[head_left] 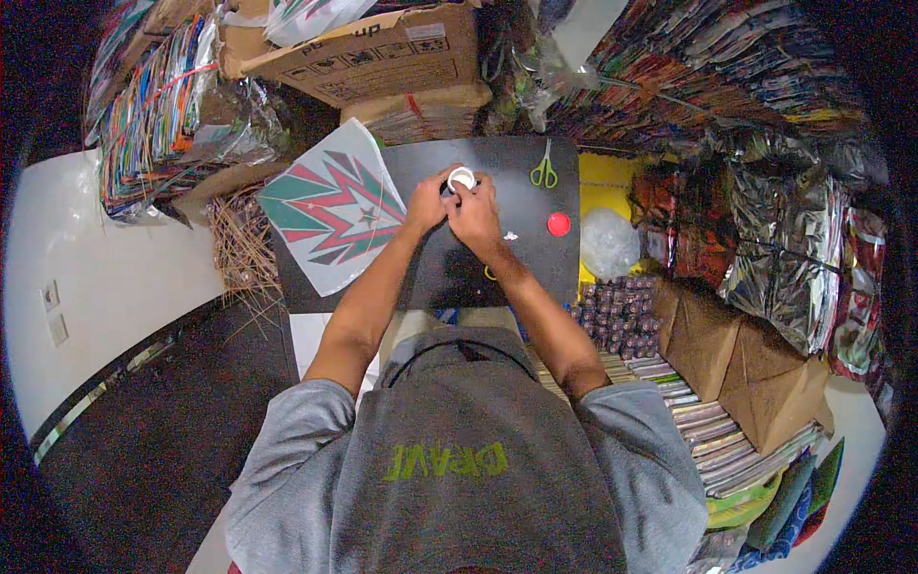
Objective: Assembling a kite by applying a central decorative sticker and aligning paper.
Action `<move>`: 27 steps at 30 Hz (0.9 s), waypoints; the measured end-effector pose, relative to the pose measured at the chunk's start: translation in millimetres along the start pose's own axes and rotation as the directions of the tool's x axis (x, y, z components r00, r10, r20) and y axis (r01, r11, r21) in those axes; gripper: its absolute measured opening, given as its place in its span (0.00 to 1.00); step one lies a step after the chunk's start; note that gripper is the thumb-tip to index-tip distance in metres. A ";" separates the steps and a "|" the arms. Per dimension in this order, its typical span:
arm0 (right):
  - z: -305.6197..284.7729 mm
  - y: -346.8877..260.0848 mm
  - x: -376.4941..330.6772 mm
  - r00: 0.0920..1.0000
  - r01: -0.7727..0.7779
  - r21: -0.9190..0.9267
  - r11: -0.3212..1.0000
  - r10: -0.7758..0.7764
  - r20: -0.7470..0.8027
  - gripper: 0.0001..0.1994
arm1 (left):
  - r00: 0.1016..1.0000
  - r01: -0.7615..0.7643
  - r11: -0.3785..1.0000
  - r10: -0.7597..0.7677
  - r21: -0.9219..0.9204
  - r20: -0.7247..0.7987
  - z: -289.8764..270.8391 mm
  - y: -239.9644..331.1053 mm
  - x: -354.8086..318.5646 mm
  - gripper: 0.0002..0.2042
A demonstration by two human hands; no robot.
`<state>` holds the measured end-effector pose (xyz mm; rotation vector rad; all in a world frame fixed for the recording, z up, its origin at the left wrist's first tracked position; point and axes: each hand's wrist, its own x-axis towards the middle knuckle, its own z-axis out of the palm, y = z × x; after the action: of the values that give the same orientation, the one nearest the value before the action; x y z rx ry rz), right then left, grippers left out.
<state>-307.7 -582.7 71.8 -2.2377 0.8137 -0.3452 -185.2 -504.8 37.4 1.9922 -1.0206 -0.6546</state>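
The grey shirt [459, 459] hides the black table's [521, 273] near edge, and what lies under the fingers is hard to make out. Both forearms reach forward, the left hand [427, 198] and right hand [475, 212] closed together around a small white-topped container [461, 178] at mid-table. Farther off, green scissors [544, 170] and a red cap [558, 224] lie apart on open tabletop, a patterned kite [330, 210] overhanging its left edge.

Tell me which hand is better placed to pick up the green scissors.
Right. The right hand is on the same side of the dark table as the green scissors; the left hand would have to cross over.
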 end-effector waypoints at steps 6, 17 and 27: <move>-4.0 5.4 0.9 0.984 -0.132 0.131 0.982 0.114 0.140 0.21 | 0.999 -0.032 0.999 0.032 -0.037 -0.021 1.6 -5.9 0.4 0.29; -41.1 12.0 16.5 0.918 -0.382 0.762 0.522 0.306 0.251 0.12 | 0.997 0.065 0.998 -0.066 0.017 0.050 -2.0 0.5 -0.1 0.35; -49.4 -0.6 -29.6 0.820 -0.552 0.802 0.230 0.325 0.471 0.12 | 0.991 0.127 0.991 -0.125 0.050 -0.047 -71.0 -5.8 -99.7 0.28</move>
<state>-352.8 -590.0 106.9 -0.8505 0.8045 -0.1870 -185.6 -390.2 80.9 2.1212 -0.9003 -0.6544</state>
